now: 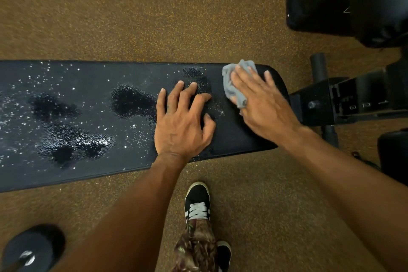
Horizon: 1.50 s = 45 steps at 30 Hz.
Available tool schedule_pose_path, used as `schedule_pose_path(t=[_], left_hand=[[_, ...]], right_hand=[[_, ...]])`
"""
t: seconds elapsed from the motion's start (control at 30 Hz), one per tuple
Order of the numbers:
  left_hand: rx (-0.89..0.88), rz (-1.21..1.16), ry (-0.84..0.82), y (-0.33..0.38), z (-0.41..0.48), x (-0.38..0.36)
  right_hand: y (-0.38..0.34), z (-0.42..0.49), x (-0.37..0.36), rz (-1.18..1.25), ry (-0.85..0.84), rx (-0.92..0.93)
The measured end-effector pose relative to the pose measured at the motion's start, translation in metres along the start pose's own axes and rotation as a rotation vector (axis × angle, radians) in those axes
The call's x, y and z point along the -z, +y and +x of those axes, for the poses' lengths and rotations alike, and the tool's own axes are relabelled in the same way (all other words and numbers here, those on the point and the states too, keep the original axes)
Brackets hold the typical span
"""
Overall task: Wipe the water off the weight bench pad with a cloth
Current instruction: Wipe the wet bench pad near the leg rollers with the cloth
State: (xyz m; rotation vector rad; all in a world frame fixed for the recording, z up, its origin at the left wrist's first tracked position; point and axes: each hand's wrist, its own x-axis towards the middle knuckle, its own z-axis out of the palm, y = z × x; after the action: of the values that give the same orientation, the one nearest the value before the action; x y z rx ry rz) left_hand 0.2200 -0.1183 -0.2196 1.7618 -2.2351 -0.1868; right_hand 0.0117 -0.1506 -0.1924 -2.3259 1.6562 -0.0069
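The speckled brown rubber floor [136, 13] lies open on both long sides of the bench, giving me free room beyond the far edge and around my feet. The long black padded weight bench pad [92, 77] runs across in front of me, its rounded end at my right, and off that end sits the black metal bench frame [344, 101] with numbered adjustment slots. Most of the pad's left stretch carries scattered beads and dark pools of water [72, 139]; the strip near the rounded end looks drier, though blur there makes me unsure. My left hand [181, 121] rests flat on the pad with fingers spread wide, holding nothing, close to the near edge. My right hand [260, 99] presses down on a crumpled grey cloth [231, 86] at the pad's rounded end, palm and fingers laid over it, cloth poking out past my fingertips toward the far edge. My black-and-white laced sneaker [197, 201] stands just clear of the near edge.
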Motion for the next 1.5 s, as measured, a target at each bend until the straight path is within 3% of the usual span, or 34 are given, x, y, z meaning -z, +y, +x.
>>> schedule_pose_path(t=[0.13, 0.33, 0.53, 0.73, 0.83, 0.97, 1.17, 1.37, 1.5], left_hand=[[0.006, 0.01, -0.006, 0.0, 0.0, -0.001], [0.008, -0.007, 0.003, 0.001, 0.001, 0.0], [0.01, -0.002, 0.008, 0.001, 0.0, -0.001], [0.011, -0.004, 0.004, 0.0, 0.0, 0.0], [0.01, -0.003, 0.001, 0.001, 0.0, 0.0], [0.009, -0.003, 0.007, 0.001, 0.0, -0.001], [0.008, -0.013, 0.01, 0.001, 0.0, 0.0], [0.012, -0.011, 0.008, 0.0, 0.001, 0.0], [0.008, -0.003, 0.01, 0.0, 0.001, -0.001]], right_hand=[[-0.022, 0.036, -0.005, 0.133, 0.072, -0.123], [0.003, -0.014, -0.003, 0.003, -0.006, 0.019], [-0.007, 0.032, -0.002, 0.123, 0.039, -0.194], [-0.002, -0.016, -0.004, 0.033, 0.013, 0.029], [0.009, -0.013, 0.0, -0.027, -0.014, -0.027], [-0.01, 0.036, 0.001, 0.119, 0.027, -0.139], [0.001, -0.005, -0.003, -0.014, -0.007, 0.036], [0.007, 0.016, 0.006, 0.094, -0.007, -0.167], [-0.018, 0.052, 0.006, 0.132, -0.003, -0.069]])
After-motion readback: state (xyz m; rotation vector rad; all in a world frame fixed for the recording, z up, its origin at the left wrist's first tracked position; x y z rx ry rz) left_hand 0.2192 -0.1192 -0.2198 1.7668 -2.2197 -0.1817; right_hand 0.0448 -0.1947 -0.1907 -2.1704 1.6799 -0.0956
